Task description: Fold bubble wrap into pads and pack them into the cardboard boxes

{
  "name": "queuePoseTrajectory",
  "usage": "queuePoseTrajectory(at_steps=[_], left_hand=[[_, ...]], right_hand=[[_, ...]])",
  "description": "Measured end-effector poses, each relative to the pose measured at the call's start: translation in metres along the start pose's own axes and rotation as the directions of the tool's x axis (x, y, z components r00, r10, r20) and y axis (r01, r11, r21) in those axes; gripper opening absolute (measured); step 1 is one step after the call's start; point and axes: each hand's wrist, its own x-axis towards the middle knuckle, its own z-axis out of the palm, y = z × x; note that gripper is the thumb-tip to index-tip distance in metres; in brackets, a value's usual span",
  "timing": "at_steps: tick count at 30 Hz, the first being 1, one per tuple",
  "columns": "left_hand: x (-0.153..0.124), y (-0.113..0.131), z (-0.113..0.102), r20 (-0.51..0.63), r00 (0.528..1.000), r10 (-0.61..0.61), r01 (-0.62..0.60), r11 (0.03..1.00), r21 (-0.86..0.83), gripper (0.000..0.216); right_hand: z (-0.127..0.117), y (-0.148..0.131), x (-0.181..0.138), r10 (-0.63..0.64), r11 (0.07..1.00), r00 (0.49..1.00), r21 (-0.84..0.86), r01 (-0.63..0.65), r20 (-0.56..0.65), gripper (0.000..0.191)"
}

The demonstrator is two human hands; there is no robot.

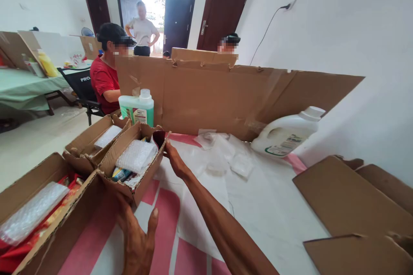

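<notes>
An open cardboard box [150,180] stands at left centre, with bubble-wrapped goods [137,156] and several small packets inside. My right hand [176,159] is at the far right corner of this box, its fingers against the wall and partly hidden. Close to the near end of the same box is my left hand [138,234], thumb stretched up and apart, its fingertips by the lower edge. Whether those fingertips bear any weight I cannot tell. Left of it lies a longer box [48,240] with a bubble-wrapped pack [35,212] on red packaging.
A third open box [79,142] sits behind. Beyond are a green liquid bottle [138,109], an upright cardboard partition [209,94] and a tilted white jug [284,135]. Clear plastic bags [222,154] lie mid-table; cardboard pieces [348,206] are at right. Other people are beyond the partition.
</notes>
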Motion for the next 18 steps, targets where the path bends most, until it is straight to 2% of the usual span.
queuePoseTrajectory(at_steps=[3,6,9,11,13,15,17,18], left_hand=[[0.014,0.006,0.003,-0.047,0.999,-0.014,0.013,0.999,-0.030,0.098],[0.022,0.007,0.004,-0.065,0.997,-0.027,0.022,0.996,-0.084,0.097],[0.024,0.005,0.003,-0.041,0.997,-0.068,0.063,0.992,-0.110,0.097],[0.022,0.005,0.000,-0.016,0.994,-0.111,0.109,0.988,-0.112,0.097],[0.016,0.004,-0.005,-0.002,0.986,-0.164,0.163,0.981,-0.106,0.100],[0.006,-0.001,-0.012,-0.029,0.981,-0.194,0.190,0.977,-0.099,0.103],[-0.005,-0.009,-0.018,-0.007,0.997,-0.081,0.081,0.995,-0.053,0.104],[-0.011,-0.014,-0.021,0.050,0.999,0.019,-0.017,0.999,-0.027,0.106]], right_hand=[[0.007,0.012,0.021,0.001,1.000,1.000,-0.008,-0.001,0.021,0.068],[0.012,0.023,0.030,0.009,1.000,1.000,-0.023,-0.008,0.024,0.069],[0.015,0.024,0.028,0.021,0.997,1.000,-0.079,-0.021,-0.010,0.066],[0.014,0.015,0.016,0.040,0.992,0.996,-0.119,-0.050,-0.081,0.065],[0.011,-0.002,-0.012,0.056,0.992,0.986,-0.106,-0.073,-0.155,0.067],[0.015,-0.018,-0.063,0.057,0.998,0.989,-0.022,-0.060,-0.140,0.065],[0.036,-0.024,-0.136,0.045,0.995,0.998,0.088,-0.048,0.036,0.055],[0.056,-0.021,-0.178,0.058,0.994,0.986,0.083,-0.072,0.155,0.053]])
